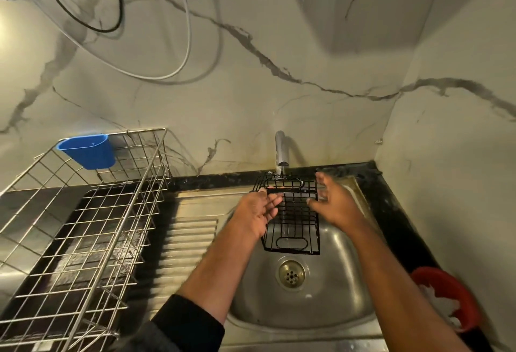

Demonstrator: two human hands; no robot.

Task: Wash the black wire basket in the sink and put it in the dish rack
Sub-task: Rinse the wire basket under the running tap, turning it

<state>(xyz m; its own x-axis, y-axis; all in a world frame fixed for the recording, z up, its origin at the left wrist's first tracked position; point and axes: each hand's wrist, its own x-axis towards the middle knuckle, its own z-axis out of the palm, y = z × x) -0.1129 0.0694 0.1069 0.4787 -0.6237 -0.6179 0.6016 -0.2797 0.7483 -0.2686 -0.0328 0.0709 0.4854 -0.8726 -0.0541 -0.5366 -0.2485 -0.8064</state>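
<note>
The black wire basket (293, 217) is held tilted over the steel sink (329, 293), its far end right under the tap (281, 150), where a thin stream of water seems to fall through it. My left hand (258, 213) holds its left side, with the thumb over the top rim. My right hand (333, 203) is at the basket's right side with fingers spread and relaxed; it is blurred, and contact with the wires is unclear. The steel wire dish rack (83, 228) stands on the counter to the left of the sink.
A blue plastic cup (89, 153) hangs on the rack's back edge. The ribbed drainboard (187, 242) lies between rack and sink. A red bowl (446, 296) with something white sits at the right counter edge. The drain (291, 275) is uncovered. Cables hang on the marble wall.
</note>
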